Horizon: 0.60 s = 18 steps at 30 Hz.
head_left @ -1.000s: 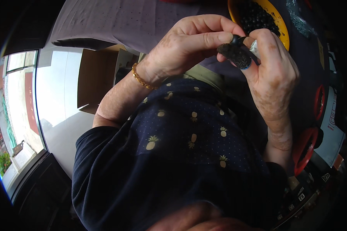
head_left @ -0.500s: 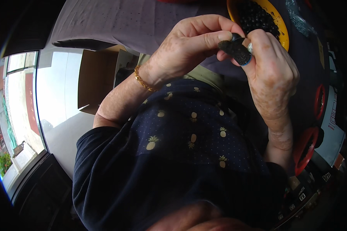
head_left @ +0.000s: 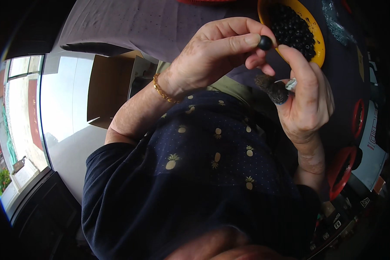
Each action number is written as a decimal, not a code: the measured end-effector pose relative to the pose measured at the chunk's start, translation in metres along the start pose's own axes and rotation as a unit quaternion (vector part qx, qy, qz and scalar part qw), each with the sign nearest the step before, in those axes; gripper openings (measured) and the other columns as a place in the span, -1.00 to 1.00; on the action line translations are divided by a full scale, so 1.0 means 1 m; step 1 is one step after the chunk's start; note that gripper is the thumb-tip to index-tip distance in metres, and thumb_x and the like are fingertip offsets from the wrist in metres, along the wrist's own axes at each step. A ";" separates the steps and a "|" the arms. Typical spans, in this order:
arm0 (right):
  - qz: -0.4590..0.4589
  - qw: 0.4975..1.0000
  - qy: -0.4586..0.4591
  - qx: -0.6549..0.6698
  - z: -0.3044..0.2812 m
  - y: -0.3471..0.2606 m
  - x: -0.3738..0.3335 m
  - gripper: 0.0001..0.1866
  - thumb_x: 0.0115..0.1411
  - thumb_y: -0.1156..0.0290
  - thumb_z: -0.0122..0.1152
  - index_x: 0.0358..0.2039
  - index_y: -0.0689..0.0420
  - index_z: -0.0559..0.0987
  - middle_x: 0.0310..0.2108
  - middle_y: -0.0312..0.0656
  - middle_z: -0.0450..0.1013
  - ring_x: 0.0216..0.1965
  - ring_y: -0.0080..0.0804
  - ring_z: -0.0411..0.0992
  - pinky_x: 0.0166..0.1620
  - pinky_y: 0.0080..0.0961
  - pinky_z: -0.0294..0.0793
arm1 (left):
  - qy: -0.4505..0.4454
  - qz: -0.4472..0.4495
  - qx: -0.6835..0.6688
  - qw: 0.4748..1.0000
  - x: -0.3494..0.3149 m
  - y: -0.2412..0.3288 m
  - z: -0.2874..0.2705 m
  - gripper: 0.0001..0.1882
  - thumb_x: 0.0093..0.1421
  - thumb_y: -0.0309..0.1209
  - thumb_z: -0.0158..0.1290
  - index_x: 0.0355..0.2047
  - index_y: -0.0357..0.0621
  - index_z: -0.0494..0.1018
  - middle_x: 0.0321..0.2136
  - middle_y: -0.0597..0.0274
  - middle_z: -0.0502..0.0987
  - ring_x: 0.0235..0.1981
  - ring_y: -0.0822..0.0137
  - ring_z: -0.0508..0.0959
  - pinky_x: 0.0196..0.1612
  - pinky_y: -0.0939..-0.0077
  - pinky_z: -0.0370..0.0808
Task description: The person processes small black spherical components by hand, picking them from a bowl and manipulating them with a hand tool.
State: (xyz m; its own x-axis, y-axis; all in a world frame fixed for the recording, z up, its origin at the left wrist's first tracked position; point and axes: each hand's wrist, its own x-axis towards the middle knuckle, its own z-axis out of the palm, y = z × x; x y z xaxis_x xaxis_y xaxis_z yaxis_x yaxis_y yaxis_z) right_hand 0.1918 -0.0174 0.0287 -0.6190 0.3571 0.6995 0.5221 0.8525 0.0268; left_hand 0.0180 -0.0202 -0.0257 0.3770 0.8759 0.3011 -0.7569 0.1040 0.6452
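Note:
My left hand (head_left: 227, 45) pinches a smooth, round black ball (head_left: 265, 42), about grape-sized, between thumb and index finger. It looks like a berry or nut, but I cannot tell its exact kind. My right hand (head_left: 307, 93) is close beside it, its index fingertip at or near the ball's right side. A dark, rough cover (head_left: 273, 90) with a blue edge sits over the right thumb, which is held away from the ball. Tucked in the right fingers is a small silvery-white thing (head_left: 291, 84) with a thin pointed tip. A yellow-orange bowl (head_left: 320, 45) holds many similar black balls (head_left: 290, 30).
Crumpled clear plastic (head_left: 337, 26) lies beyond the bowl on the purple-grey cloth (head_left: 117, 30). A red rim (head_left: 203, 1) shows at the top edge. Two red round containers (head_left: 343, 171) stand at the right. An open cardboard box (head_left: 108, 86) is at the left.
My right thumb with its dark cover has dropped down and away from the ball, uncovering it. The silvery thing moved down with that hand. My left hand keeps its pinch.

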 end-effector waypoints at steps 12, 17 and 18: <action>-0.018 0.997 -0.040 -0.060 0.004 -0.002 -0.002 -0.61 0.09 0.19 0.18 -0.18 0.24 0.55 -0.58 -0.34 0.43 -0.64 -0.60 0.35 -0.60 -0.69 0.35 | 0.022 0.001 0.003 1.000 -0.002 -0.002 0.001 -0.72 0.24 -0.39 -0.10 -0.10 -0.29 0.37 -0.38 0.30 0.43 -0.47 0.53 0.34 -0.31 0.67 0.33; -0.005 0.999 -0.039 -0.027 0.001 -0.003 -0.003 -0.64 0.08 0.26 0.21 -0.18 0.24 0.54 -0.55 -0.33 0.44 -0.63 -0.60 0.35 -0.60 -0.70 0.35 | 0.023 0.034 0.034 0.999 0.001 -0.003 -0.001 -0.73 0.24 -0.39 -0.10 -0.10 -0.27 0.37 -0.36 0.29 0.43 -0.48 0.53 0.32 -0.31 0.65 0.34; 0.006 1.000 -0.015 -0.001 0.002 -0.002 -0.002 -0.64 0.07 0.27 0.22 -0.17 0.24 0.53 -0.54 -0.31 0.45 -0.63 -0.60 0.35 -0.60 -0.71 0.36 | 0.024 0.036 0.035 0.998 0.001 -0.003 -0.004 -0.73 0.24 -0.39 -0.10 -0.10 -0.27 0.37 -0.36 0.29 0.43 -0.48 0.53 0.32 -0.31 0.65 0.34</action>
State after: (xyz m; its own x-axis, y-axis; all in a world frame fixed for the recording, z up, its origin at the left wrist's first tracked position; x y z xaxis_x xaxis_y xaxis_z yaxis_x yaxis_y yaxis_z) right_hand 0.1908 -0.0194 0.0263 -0.6299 0.3792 0.6778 0.5316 0.8467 0.0203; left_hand 0.0190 -0.0175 -0.0303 0.2958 0.9018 0.3152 -0.7416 0.0088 0.6708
